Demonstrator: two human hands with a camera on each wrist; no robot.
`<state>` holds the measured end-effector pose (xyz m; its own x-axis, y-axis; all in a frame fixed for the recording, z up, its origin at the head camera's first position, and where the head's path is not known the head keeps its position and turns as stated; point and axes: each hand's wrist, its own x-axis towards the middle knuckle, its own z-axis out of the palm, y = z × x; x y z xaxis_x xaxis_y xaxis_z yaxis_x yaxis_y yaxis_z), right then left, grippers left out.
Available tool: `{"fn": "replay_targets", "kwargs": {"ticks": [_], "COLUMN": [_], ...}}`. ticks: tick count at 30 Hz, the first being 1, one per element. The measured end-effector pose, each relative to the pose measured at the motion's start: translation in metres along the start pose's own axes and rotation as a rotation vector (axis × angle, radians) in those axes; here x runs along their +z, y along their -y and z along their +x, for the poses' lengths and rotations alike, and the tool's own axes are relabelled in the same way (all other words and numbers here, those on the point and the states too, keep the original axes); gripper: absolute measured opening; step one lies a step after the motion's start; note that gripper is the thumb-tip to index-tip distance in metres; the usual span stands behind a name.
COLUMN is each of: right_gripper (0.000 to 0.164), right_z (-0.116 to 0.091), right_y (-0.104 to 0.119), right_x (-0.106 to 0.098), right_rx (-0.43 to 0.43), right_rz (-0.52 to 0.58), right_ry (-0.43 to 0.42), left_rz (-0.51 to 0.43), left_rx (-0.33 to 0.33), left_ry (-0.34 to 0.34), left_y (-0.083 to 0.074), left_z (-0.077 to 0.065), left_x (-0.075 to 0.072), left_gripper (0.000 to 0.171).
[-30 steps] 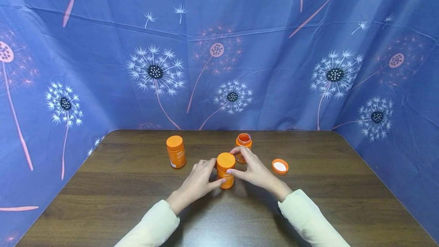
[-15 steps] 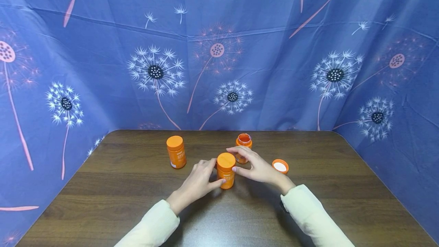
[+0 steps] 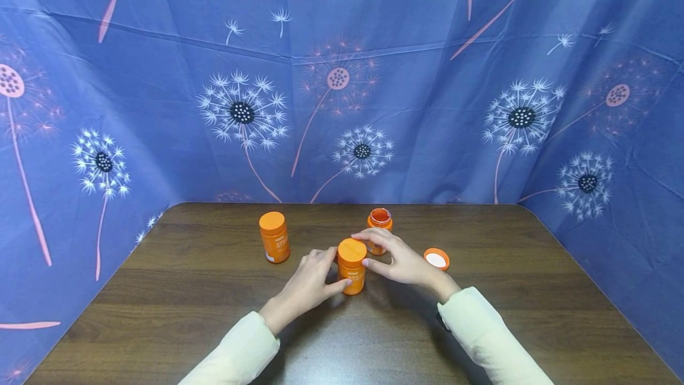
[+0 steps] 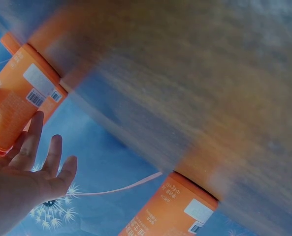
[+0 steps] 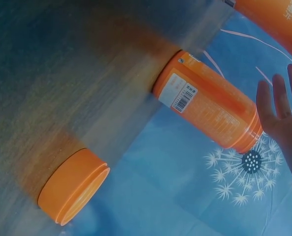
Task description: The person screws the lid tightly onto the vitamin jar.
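Near the middle of the table in the head view stands an upright orange screw-cap bottle (image 3: 353,281). My left hand (image 3: 307,284) grips its body from the left, thumb in front and fingers behind. My right hand (image 3: 401,261) holds the orange cap (image 3: 352,249) from the right, thumb at its lower right edge and forefinger at the back. The cap sits on the bottle. In the left wrist view, the gripped bottle (image 4: 25,98) shows a white label and barcode. Only part of it enters the right wrist view, above my right hand (image 5: 288,118).
Behind my right hand stands an uncapped orange bottle (image 3: 380,224). A loose orange lid (image 3: 436,259) lies to its right, white inside facing up. Another capped orange bottle (image 3: 275,239) stands back left. A blue dandelion-print cloth (image 3: 427,106) hangs behind the wooden table (image 3: 160,290).
My right thumb has slid from the bottle's front to its right side, and my forefinger has shifted left behind the cap. My left hand and the bottle have stayed put.
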<state>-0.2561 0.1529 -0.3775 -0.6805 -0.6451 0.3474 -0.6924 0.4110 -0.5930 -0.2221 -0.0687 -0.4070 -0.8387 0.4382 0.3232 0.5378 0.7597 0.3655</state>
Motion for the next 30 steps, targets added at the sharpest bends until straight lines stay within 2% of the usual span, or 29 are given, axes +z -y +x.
{"fn": "replay_targets", "kwargs": {"ticks": [6, 13, 19, 24, 30], "right_gripper": [0.044, 0.042, 0.043, 0.044, 0.045], "right_z": [-0.001, -0.001, -0.003, -0.004, -0.005], "right_y": [-0.001, -0.001, 0.001, 0.001, 0.001], "right_x": [0.001, 0.008, 0.015, 0.019, 0.018], "right_rx": [0.018, 0.001, 0.028, 0.046, 0.050], "right_rz": [-0.003, -0.024, -0.053, -0.068, -0.060], "right_ry": [-0.036, -0.126, -0.189, -0.207, -0.193], "left_rz": [-0.002, 0.009, 0.000, 0.004, 0.005], "left_rx": [0.003, 0.008, -0.003, -0.002, -0.007], "left_ry": [-0.010, -0.021, -0.013, -0.006, -0.003], "left_y": [-0.001, -0.001, -0.001, -0.001, -0.001], "left_z": [0.000, -0.001, 0.000, 0.000, 0.000], "left_x": [0.000, 0.000, 0.000, 0.000, 0.000], "left_gripper": [0.057, 0.058, 0.058, 0.057, 0.057]}}
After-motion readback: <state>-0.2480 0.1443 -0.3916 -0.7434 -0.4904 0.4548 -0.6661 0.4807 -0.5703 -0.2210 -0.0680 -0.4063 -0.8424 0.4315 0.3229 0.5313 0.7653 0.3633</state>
